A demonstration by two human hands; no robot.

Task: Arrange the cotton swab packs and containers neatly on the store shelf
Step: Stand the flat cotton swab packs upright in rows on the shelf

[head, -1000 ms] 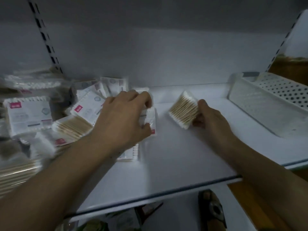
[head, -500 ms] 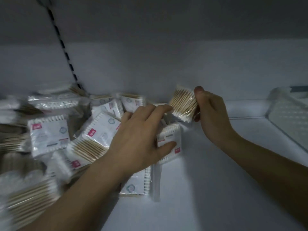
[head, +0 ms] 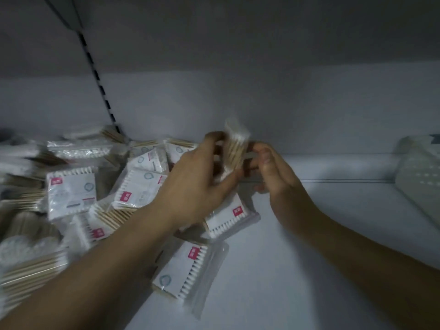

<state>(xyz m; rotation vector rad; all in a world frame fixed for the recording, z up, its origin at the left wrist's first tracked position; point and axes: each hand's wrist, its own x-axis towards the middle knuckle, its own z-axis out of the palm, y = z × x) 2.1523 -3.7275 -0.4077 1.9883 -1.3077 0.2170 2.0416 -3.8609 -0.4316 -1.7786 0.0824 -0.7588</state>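
Observation:
A loose heap of cotton swab packs (head: 71, 194) with white labels and pink tags covers the left half of the white shelf (head: 297, 246). Two packs lie at the heap's right edge, one (head: 228, 217) just under my hands and one (head: 185, 270) nearer me. A blurred pack of wooden-stick swabs (head: 234, 152) stands upright near the back wall. My left hand (head: 197, 182) grips it from the left, thumb below it. My right hand (head: 273, 170) is at its right side with fingers curled; whether it still touches the pack is unclear.
A pale perforated plastic basket (head: 419, 177) sits at the right end of the shelf. A slotted upright (head: 100, 82) runs up the back wall at left. The shelf above hangs low overhead.
My right hand carried the wooden-stick pack left and back toward the wall. My left hand left the pack it pressed on the shelf and rose to grip the carried pack.

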